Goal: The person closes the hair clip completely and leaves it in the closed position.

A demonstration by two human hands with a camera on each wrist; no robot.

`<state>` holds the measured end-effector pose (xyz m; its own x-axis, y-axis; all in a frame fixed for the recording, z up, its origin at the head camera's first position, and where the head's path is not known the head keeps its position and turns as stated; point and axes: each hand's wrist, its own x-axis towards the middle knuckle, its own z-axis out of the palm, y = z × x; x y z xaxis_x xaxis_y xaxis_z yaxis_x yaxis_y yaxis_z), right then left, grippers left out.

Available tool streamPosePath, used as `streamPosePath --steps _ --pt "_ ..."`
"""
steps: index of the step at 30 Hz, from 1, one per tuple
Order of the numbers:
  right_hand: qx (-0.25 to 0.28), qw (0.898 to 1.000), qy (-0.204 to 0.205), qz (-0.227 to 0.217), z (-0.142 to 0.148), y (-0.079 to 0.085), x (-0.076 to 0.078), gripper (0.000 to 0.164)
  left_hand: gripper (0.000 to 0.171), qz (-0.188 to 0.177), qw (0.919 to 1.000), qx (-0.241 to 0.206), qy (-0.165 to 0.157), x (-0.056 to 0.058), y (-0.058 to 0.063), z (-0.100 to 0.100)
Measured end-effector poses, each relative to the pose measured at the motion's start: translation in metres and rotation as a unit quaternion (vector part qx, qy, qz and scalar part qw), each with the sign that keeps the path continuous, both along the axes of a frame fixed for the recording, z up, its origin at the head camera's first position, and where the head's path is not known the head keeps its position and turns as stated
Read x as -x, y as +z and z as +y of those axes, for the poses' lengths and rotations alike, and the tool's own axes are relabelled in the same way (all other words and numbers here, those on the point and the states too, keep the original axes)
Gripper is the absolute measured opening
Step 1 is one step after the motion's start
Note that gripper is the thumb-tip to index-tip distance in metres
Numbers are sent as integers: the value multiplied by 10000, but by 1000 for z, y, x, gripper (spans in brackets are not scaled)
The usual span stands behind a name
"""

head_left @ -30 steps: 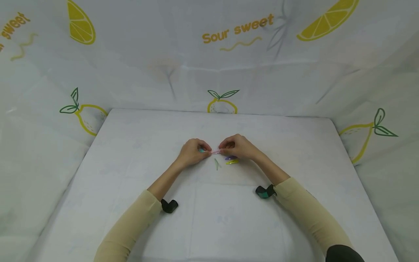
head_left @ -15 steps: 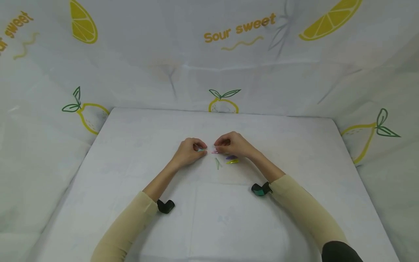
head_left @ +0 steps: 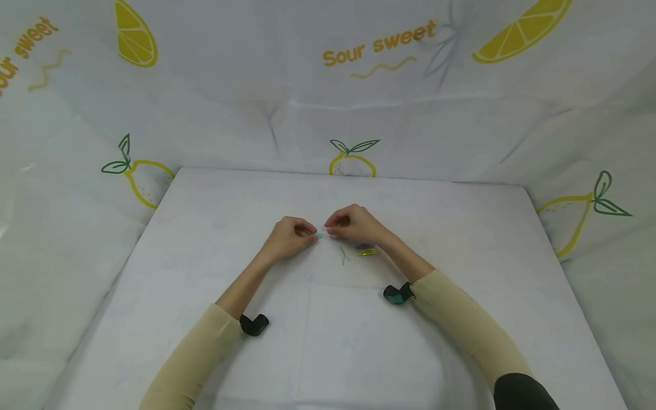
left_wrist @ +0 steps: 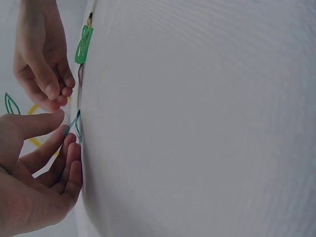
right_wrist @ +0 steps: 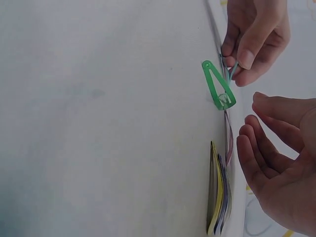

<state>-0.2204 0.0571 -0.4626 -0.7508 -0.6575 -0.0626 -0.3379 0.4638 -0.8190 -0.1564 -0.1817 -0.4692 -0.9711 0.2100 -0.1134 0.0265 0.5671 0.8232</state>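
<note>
My left hand pinches a teal snap hair clip between thumb and finger. In the right wrist view that teal clip has its two arms spread apart. Just to the right, my right hand hovers with thumb and fingers apart and nothing between them, as the right wrist view of this hand shows. A pink hair clip lies on the table by the right fingertips. Nearer the body lies a green snap clip, its arms splayed in the head view.
A yellow hair clip and a purple one lie side by side below the right wrist. The white-covered table meets a lemon-print cloth at its back edge. Black wrist cameras hang by both cuffs.
Both hands have shifted left, the right one moving across the pink clip towards the left fingertips. The teal clip now pokes out beyond the left fingers. The other clips lie still.
</note>
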Motion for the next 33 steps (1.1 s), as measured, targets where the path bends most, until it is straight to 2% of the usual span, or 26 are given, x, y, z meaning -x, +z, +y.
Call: streamPosePath --steps 8,13,22,33 --pt "-90 9998 152 2 -8 -1 1 17 20 -146 9999 30 25 -2 2 -2" --pt "-82 9997 218 -45 -11 -1 1 17 22 -198 9996 147 157 -3 2 -5" --pt "-122 9995 290 -4 -15 -2 3 16 22 -64 9988 422 230 -7 5 -11" --pt "-458 9985 282 -115 -20 -5 6 17 22 -106 9987 403 302 -7 5 -11"
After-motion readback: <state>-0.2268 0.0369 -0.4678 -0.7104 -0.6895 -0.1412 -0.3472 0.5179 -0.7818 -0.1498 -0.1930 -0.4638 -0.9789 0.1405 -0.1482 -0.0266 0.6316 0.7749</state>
